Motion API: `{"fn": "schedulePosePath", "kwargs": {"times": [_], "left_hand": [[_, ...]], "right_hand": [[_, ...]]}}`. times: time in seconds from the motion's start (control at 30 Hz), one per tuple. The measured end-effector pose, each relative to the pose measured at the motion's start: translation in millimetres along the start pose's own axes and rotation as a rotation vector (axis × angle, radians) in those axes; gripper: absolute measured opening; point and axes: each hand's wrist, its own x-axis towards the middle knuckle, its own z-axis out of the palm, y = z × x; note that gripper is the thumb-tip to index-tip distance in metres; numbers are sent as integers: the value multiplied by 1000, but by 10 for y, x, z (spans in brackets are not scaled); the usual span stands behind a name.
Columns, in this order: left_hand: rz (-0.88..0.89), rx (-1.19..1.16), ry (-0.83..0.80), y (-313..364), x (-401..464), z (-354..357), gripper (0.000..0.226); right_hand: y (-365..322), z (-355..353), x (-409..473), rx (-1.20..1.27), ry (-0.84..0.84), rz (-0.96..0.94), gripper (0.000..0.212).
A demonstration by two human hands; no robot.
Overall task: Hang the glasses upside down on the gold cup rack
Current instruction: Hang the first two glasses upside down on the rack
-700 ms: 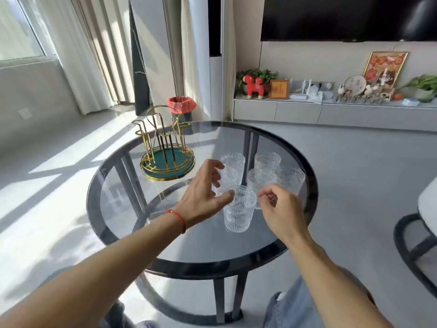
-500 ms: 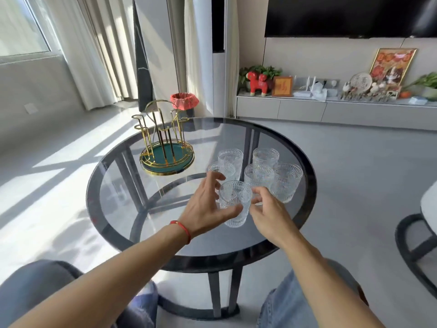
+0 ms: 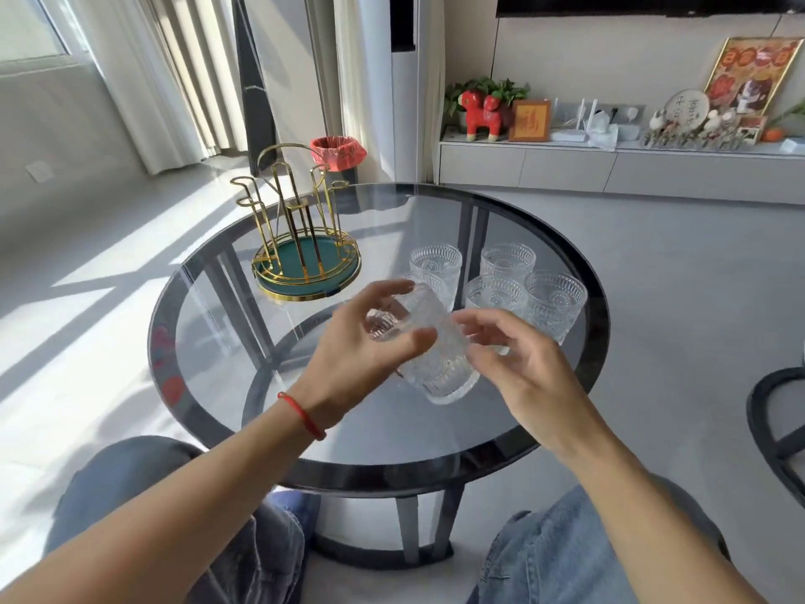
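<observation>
Curling left hand around tilted glass

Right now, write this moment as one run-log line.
left grip: holds held glass, tilted, off table | right grip: relaxed beside it | gold rack: no glasses hung | other glasses: five upright on table

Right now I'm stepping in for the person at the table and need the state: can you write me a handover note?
Left hand grips one clear embossed glass tumbler, tilted above the round dark glass table.
Right hand curls beside its mouth; contact unclear.
Five matching tumblers stand upright on the table.
The gold wire cup rack with green tray holds nothing.
Done: none hung. Left: invert and hang all six.
</observation>
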Motion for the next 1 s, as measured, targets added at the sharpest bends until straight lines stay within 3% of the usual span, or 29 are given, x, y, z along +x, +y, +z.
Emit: {"fn": "schedulePosePath", "kwargs": {"times": [0.07,0.2,0.27,0.3,0.4,0.47,0.53,0.6,0.73,0.8,0.9,1.0], "left_hand": [[-90,-279,-8,48,127,-208,64],[-160,-592,-31,26,450,-523,67],[-170,-743,-50,-72,558,-621,44],[-166,-840,-70,-126,594,-657,30],[-166,-1105,-83,-336,711,-721,26],[-185,-1098,-54,-464,804,-760,24],[-195,-1009,-46,-582,883,-808,30],[-204,-774,-15,-710,917,-890,46],[-60,271,208,-1091,909,-1131,45],[-10,589,293,-1280,917,-1202,32],[-45,800,226,-1484,927,-1215,39],[-51,856,189,-1569,938,-1242,46]], "right_hand": [[-154,159,48,27,-3,-19,39],[-458,436,477,-98,61,-28,55],[-543,507,789,-147,62,2,59],[-574,546,948,-155,36,31,61],[-600,655,1371,-98,-102,105,64],[-569,667,1582,-65,-148,134,64],[-524,659,1747,-83,-156,147,67],[-495,627,1866,-152,-114,144,64],[-492,409,2171,-235,155,122,59],[-551,339,2384,-249,306,112,59],[-687,430,2804,-163,426,33,54],[-853,679,3301,-127,418,-64,57]]}}
